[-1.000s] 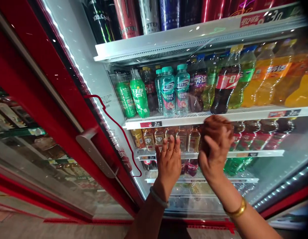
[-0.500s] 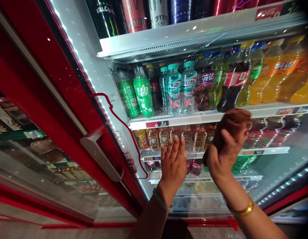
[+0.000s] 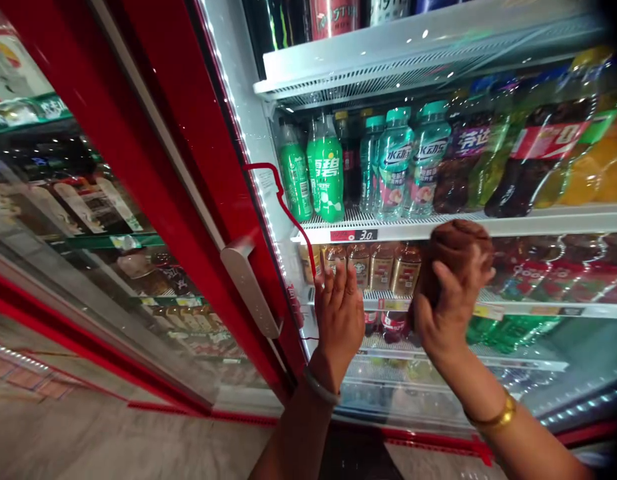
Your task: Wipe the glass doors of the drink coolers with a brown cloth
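1. Drinks cooler, red-framed. Landmark: its silver door handle, fixed upright on the frame, which leans in this view. Reflections suggest glass between hands and stock.
2. Middle shelf, right of the handle and higher; labelled edge faces out, presumably so prices read easily.
3. Bottles on it, right of and above the handle: green bottle nearest, then teal-capped bottle, dark cola bottle farther off. Labels mostly face front, likely for quick recognition.
4. Left hand, just right of the handle, not touching it. Spread flat, fingers up, nothing in it. Looks laid on the glass, perhaps for steadiness; actual contact can't be confirmed.
5. Right hand, farther right of the handle, roughly level. Closed around a brown cloth, thumb towards the left hand.
6. Brown cloth, well right of the handle and a little above it. Bunched thick, likely to fill the palm and pad the fingers.
7. Price label, above and right of the handle, clipped below the teal-capped bottle's row.
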`<control>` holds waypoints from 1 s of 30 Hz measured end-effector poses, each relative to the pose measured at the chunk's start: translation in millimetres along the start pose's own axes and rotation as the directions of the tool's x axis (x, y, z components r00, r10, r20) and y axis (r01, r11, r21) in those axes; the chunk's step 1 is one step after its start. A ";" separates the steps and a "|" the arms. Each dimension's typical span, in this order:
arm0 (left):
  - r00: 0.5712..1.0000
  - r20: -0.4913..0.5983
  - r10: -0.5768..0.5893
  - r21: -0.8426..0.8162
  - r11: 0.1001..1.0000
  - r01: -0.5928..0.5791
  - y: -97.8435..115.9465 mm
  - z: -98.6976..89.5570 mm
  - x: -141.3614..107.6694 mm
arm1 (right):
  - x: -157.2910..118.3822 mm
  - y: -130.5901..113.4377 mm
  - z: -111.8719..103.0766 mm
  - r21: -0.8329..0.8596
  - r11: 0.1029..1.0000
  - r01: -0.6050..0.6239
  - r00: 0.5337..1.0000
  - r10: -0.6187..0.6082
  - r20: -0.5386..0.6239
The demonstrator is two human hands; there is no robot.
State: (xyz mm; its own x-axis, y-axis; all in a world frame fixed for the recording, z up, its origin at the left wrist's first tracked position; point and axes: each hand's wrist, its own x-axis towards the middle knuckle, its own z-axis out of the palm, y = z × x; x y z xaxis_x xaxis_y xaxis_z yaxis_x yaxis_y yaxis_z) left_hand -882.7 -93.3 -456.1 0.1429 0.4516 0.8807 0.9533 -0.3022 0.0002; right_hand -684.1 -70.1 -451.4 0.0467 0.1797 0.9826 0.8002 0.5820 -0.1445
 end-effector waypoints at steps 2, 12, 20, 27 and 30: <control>0.999 0.040 0.001 0.016 1.000 -0.001 -15.9 -5.9 -8.4 | -11.7 -28.2 17.4 0.032 0.995 0.097 0.990 -0.100 0.095; 0.988 0.149 0.028 0.066 0.997 -0.038 -67.3 -5.6 -46.6 | -67.4 -33.2 9.6 0.054 0.998 0.017 0.987 -0.025 0.158; 0.988 0.142 -0.058 0.050 0.997 0.052 -76.7 0.4 -80.0 | -78.9 -107.7 61.5 0.153 0.973 0.172 0.923 -0.213 0.320; 0.996 0.080 -0.051 0.057 0.997 0.046 -76.1 14.8 -97.4 | -109.9 -66.5 28.5 0.049 0.996 0.069 0.955 -0.081 0.286; 0.997 0.069 -0.048 0.055 0.998 0.044 -71.4 26.2 -104.8 | -91.7 -82.0 48.6 0.061 0.996 0.058 0.976 -0.069 0.208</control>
State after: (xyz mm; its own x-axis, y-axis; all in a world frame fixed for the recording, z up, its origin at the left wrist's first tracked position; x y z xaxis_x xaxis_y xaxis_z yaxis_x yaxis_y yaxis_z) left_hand -958.7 -97.1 -560.7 0.1151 0.5220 0.8452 0.9718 -0.2353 0.0130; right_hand -783.1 -95.8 -535.3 -0.1342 0.3000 0.9445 0.7637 0.6386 -0.0943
